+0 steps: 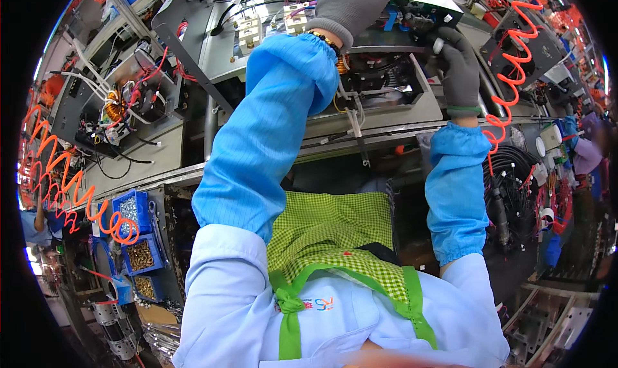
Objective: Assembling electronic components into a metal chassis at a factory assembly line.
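My left hand (354, 7), in a grey glove, reaches over the open metal equipment chassis (425, 107) in front of me. Its fingers are hidden by the back of the hand and the picture's upper edge. At the chassis's right side is my right hand (459, 75), also gloved in grey, with its fingers curled inward. A small white piece (438, 46) shows by those fingertips; I cannot make out what it is. Beige terminal blocks (248, 34) with cables sit left of my left hand. Below it, dark parts and a copper coil lie inside the chassis.
A second open unit (116, 107) with loose wires stands at the left. Orange coiled hoses (515, 59) hang on both sides. Blue bins (140, 254) of small fasteners are at lower left. Black cable bundles (515, 175) lie at right. The bench edge (309, 150) runs before me.
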### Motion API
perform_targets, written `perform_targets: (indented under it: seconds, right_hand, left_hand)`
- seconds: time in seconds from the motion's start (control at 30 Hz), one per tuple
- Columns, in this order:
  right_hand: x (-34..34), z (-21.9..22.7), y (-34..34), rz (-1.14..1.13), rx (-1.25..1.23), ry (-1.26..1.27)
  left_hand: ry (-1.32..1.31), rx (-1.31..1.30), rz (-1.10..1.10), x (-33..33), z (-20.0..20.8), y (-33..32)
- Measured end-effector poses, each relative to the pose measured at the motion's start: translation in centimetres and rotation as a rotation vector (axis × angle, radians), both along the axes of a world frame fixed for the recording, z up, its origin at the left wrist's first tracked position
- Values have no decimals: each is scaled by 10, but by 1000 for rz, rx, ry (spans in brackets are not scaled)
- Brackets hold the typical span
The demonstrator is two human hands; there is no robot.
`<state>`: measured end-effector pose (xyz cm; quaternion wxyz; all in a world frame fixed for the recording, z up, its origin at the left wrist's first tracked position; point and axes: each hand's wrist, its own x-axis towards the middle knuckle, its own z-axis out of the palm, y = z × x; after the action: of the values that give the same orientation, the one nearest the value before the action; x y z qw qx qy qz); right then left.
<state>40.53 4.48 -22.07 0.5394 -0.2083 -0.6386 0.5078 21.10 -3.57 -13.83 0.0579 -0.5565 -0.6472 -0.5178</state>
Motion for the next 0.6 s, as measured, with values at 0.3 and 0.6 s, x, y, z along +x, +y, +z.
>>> perform_targets:
  seconds: [0.3,0.6]
  right_hand:
    - [-22,20,13,-512,561,-385]
    - [-26,56,-29,-59,614,-282]
  left_hand:
    - [1,50,-16,-12,-4,-1]
    - [48,91,30,-15,-5,1]
